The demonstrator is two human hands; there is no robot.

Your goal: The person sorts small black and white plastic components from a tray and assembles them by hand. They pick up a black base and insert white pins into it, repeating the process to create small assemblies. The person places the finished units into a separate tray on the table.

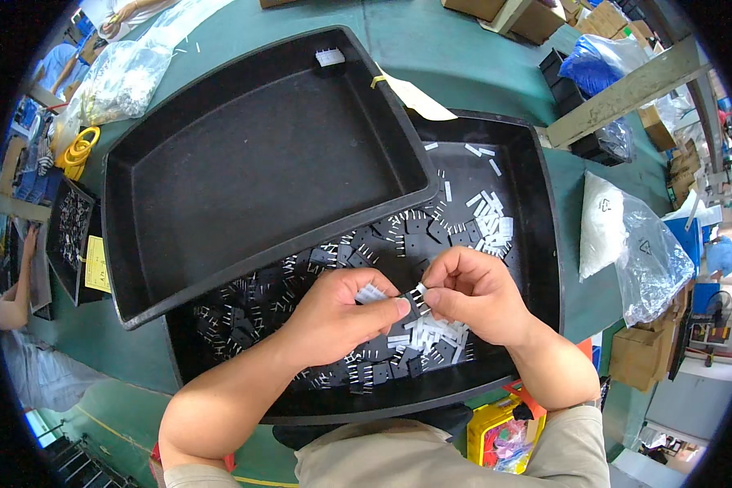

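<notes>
My left hand (333, 315) pinches a flat black component with metal pins (416, 304) between thumb and fingertips. White pieces (370, 294) show in the curl of its fingers. Closed at its right side, my right hand (481, 298) grips a small white strip (420, 289) against the pins; the fingertips partly hide it. Both hands are over a deep black tray (551, 236). Inside lie many similar black pinned components (240, 321), plus loose white strips (437, 335) heaped below my hands and more white strips (490, 215) towards the far right.
A second black tray (252, 154) rests askew across the first, with a white pinned block (329, 57) in its far corner. Plastic bags (626, 236) lie right on the green table. A bin of small parts (73, 220) and yellow tape rolls (78, 152) are left, near another person's arm.
</notes>
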